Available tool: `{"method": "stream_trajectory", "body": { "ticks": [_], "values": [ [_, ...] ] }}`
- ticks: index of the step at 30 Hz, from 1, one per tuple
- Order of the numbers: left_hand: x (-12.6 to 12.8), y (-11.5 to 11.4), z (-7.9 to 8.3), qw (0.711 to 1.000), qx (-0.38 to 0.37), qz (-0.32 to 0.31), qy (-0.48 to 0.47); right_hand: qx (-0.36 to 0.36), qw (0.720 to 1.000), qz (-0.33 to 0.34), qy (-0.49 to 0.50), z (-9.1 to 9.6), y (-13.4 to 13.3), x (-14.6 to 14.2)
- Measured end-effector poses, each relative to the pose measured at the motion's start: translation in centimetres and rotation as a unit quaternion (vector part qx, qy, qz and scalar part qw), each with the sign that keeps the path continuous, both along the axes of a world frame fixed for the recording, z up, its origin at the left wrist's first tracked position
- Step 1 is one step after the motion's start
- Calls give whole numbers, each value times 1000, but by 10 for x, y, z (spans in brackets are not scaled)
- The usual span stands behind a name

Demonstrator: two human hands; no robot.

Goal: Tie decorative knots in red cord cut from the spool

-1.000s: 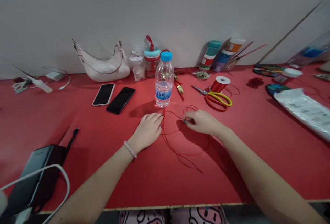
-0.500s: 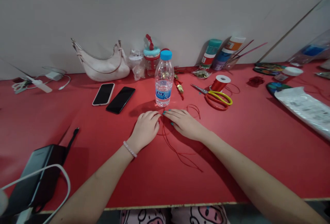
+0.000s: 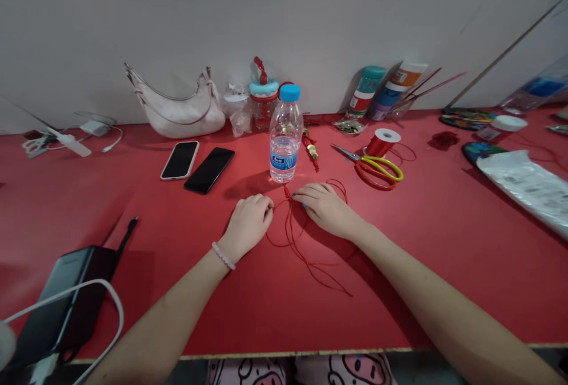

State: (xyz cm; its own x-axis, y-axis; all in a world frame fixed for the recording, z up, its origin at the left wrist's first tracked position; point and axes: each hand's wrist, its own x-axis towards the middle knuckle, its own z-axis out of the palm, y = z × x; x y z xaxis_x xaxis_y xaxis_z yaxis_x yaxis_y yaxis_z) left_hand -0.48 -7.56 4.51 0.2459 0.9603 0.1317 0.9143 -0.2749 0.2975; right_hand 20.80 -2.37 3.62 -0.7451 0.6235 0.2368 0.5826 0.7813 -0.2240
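Note:
Thin red cord [image 3: 310,264] lies in loops on the red table [image 3: 444,255], with a small red knot near its top end, just in front of a water bottle [image 3: 284,134]. My left hand [image 3: 248,222] rests on the table with fingers curled and its fingertips pinching a strand of the cord. My right hand [image 3: 326,207] lies palm down on the cord to the right of the knot, fingers bent onto the strands. The two hands sit a few centimetres apart.
Two phones [image 3: 197,165] lie left of the bottle. Behind stand a white handbag [image 3: 181,113], a small jar and paint bottles [image 3: 386,92]. Scissors [image 3: 375,169] and a red cord spool [image 3: 382,142] lie right. A black power bank [image 3: 57,302] with white cable sits front left.
My right hand came left from the loop toward the knot and settled on the cord. My left hand shifted slightly back and now pinches a strand. The view drifted a little.

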Motion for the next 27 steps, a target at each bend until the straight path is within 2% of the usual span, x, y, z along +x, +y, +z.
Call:
{"method": "stream_trajectory", "body": {
  "ticks": [14,20,25,27],
  "values": [
    [3,-2,1,995,-14,3,-97,-9,1000,4,7,-3,2,0],
    [0,-1,-4,985,-33,17,-166,-13,999,-33,1,-2,1,-1],
    [-2,1,-4,994,-5,12,-109,-37,997,-70,23,5,1,3],
    [-4,2,-3,997,10,3,-76,-68,997,-33,35,8,1,8]
  ]
}}
